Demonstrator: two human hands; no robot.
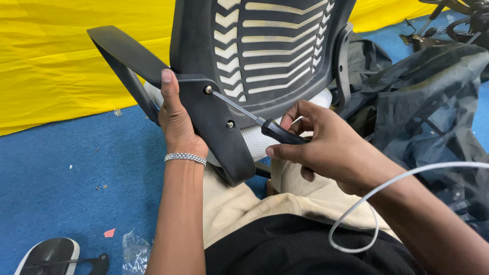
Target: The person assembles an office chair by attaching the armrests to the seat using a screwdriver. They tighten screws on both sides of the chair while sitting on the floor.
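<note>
A black office chair back (pixel 275 46) with slotted ribs leans toward me over my lap. My left hand (pixel 175 114), with a silver bracelet on the wrist, grips the black armrest bracket (pixel 216 127) from behind, thumb up along its edge. My right hand (pixel 321 147) is closed on the black handle of a screwdriver (pixel 254 117). Its metal shaft runs up-left and its tip sits in the upper screw (pixel 208 90) of the bracket. A second screw (pixel 230 124) sits lower on the same bracket.
Blue carpet (pixel 61 178) lies under a yellow sheet (pixel 61 61) at the back. Crumpled dark plastic wrap (pixel 433 102) fills the right. A white cable (pixel 367 203) loops over my right forearm. A black-and-white part (pixel 48 254) and clear plastic scrap (pixel 135 249) lie bottom left.
</note>
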